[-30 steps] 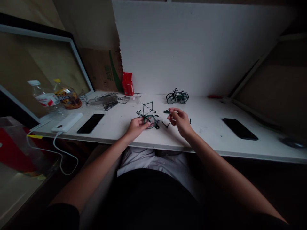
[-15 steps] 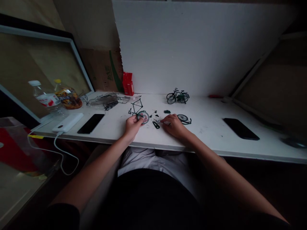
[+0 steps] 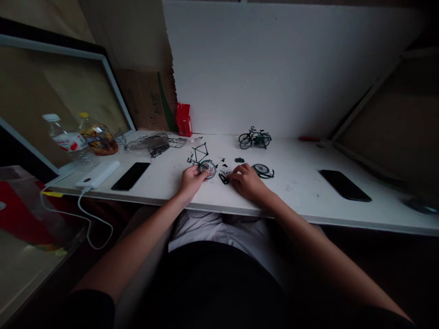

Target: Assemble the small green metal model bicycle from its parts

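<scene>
My left hand [image 3: 193,181] is closed on a miniature bicycle frame [image 3: 201,151], holding it by its wheel [image 3: 208,169] just above the table. The thin dark green frame tilts up, with a pedal at its left. My right hand [image 3: 247,181] is closed, its fingertips pinching the right side of a small dark green slotted piece [image 3: 223,178]. Beyond that hand lie a loose wheel with a dark curved part [image 3: 262,169] and a small dark green block [image 3: 239,160]. Several tiny dark parts [image 3: 223,162] are scattered between my hands.
Another miniature bicycle [image 3: 254,138] stands by the back wall. A red box [image 3: 184,119], clear packaging [image 3: 151,144] and two bottles [image 3: 98,138] are at the back left. One phone [image 3: 131,176] and a power bank [image 3: 99,174] lie left; another phone [image 3: 345,185] lies right.
My left hand and the bicycle frame have shifted slightly right. My right fingers have moved onto the slotted piece, which has turned and now looks narrower.
</scene>
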Demonstrator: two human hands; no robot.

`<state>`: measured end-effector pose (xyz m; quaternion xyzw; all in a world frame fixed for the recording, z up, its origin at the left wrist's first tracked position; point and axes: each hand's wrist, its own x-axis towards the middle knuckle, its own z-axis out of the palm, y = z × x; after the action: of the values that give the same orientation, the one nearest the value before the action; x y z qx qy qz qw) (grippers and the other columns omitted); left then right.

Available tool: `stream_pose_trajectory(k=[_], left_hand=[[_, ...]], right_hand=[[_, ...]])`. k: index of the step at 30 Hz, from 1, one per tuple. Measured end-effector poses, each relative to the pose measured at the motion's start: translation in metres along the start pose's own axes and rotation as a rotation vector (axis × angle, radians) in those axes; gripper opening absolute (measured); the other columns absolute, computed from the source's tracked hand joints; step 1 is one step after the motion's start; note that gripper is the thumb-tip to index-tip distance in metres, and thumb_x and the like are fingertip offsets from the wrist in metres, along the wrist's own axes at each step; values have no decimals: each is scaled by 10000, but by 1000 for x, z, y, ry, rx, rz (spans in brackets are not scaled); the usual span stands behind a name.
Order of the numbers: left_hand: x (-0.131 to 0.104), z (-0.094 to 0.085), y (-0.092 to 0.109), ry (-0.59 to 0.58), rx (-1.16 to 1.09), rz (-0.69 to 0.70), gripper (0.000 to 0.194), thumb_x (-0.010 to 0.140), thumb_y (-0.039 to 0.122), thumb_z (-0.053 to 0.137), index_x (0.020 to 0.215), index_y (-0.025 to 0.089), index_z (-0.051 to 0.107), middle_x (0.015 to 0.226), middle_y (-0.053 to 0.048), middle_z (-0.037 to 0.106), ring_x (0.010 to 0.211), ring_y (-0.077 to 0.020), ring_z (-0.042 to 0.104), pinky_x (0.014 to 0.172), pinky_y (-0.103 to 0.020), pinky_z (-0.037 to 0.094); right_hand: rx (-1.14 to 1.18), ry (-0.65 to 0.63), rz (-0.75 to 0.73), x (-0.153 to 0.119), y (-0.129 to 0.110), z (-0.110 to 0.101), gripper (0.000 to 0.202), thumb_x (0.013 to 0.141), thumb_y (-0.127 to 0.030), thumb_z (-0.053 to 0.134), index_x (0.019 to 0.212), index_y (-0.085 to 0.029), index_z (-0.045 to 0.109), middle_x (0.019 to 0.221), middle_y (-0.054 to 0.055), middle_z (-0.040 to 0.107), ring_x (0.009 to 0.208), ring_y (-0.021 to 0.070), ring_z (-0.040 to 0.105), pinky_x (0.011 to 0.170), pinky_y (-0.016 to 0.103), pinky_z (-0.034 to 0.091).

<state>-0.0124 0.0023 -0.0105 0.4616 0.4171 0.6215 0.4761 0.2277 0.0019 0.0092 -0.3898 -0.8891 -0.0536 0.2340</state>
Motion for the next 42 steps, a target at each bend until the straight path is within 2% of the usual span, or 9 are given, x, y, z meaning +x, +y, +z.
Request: stream_pose_trajectory(k=[4, 8, 12, 20, 23, 26, 31, 37, 42], left_hand=[[-1, 2, -1, -28, 5, -14, 434, 647, 381, 921, 925, 139, 692, 979, -128, 815, 887, -260, 778, 783, -367, 643], [-3, 2, 0, -74, 1, 3, 437, 657, 375, 937, 920, 138, 680, 984, -127, 818, 898, -257, 783, 841, -396, 657], [-4, 2, 0, -118, -12, -10, 460, 650, 365, 951, 931, 127, 675, 1006, -134, 818, 898, -247, 787, 908, -420, 646], [-3, 1, -4, -198, 37, 14, 445, 668, 356, 954, 938, 115, 695, 1009, -144, 816, 881, -233, 789, 930, -419, 633], [-2, 0, -4, -236, 50, 5, 452, 677, 362, 951, 956, 106, 703, 1029, -151, 815, 889, -244, 789, 907, -421, 641], [-2, -1, -3, -249, 69, 7, 445, 685, 349, 943, 969, 98, 709, 1034, -160, 813, 883, -252, 787, 879, -420, 646], [-9, 6, -4, -234, 80, 25, 390, 714, 309, 914, 979, 107, 711, 1016, -151, 818, 885, -245, 788, 871, -386, 638], [-22, 17, -7, -201, 66, 13, 376, 764, 318, 875, 1021, 96, 714, 1005, -159, 819, 883, -253, 794, 874, -377, 626], [-22, 17, -7, -150, 24, -4, 347, 762, 276, 876, 1006, 102, 701, 1002, -158, 817, 876, -247, 791, 870, -384, 627]], right_hand=[[-24, -9, 4, 1, -3, -5, 234, 1024, -236, 588, 1084, -197, 811, 1051, 156, 703, 1083, 322, 547, 950, 462, 469], [-36, -34, 22, 3, -3, -7, 208, 1008, -200, 596, 988, -187, 802, 971, 147, 701, 1042, 316, 542, 930, 448, 461], [-118, -63, 27, 3, -6, -7, 246, 1028, -200, 541, 931, -163, 764, 1006, 174, 696, 1022, 320, 536, 907, 441, 438], [-343, -135, -11, -1, -11, -4, 284, 1056, -159, 421, 1024, -116, 699, 1078, 236, 673, 1044, 364, 532, 862, 458, 417], [-250, -58, 31, 1, -12, -1, 263, 1076, -204, 420, 1025, -128, 666, 1072, 211, 665, 1041, 345, 540, 903, 457, 434], [4, 63, 51, 6, -20, 2, 219, 1084, -248, 438, 1003, -164, 623, 1043, 167, 655, 989, 297, 560, 918, 435, 457], [464, 206, 72, 12, -41, 10, 198, 1094, -340, 457, 978, -214, 556, 928, 74, 615, 818, 213, 572, 769, 346, 480], [493, 309, 95, 12, -44, 14, 189, 1088, -349, 469, 991, -219, 566, 949, 81, 613, 844, 220, 579, 781, 361, 466], [467, 291, 102, 11, -37, 16, 202, 1081, -352, 475, 948, -225, 559, 912, 72, 597, 827, 221, 568, 767, 363, 464]])
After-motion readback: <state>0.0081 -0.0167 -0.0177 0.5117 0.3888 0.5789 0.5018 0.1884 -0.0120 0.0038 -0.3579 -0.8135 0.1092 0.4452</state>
